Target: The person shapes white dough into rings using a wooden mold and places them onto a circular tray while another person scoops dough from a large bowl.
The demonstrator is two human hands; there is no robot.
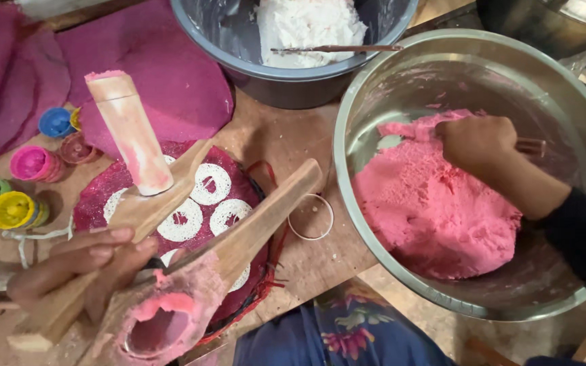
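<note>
My left hand (79, 268) grips the lower handle of a wooden press (252, 227). The press has a hollow cup at its near end smeared with pink dough (161, 322), and a cylindrical wooden plunger (130, 132) sticks up from its upper arm. My right hand (476, 142) reaches into a large steel bowl (374, 88) and holds a thin utensil (532, 146) pushed into a mound of pink dough (435, 203). Under the press lies a round pink mat (222, 159) with several white coiled rings (210, 184).
A grey basin (239, 61) of white dough with a stick across it stands at the top. Magenta sheets (150, 61) lie at the upper left. Small coloured cups (11, 210) line the left edge. A thin ring (310, 217) rests on the wooden table.
</note>
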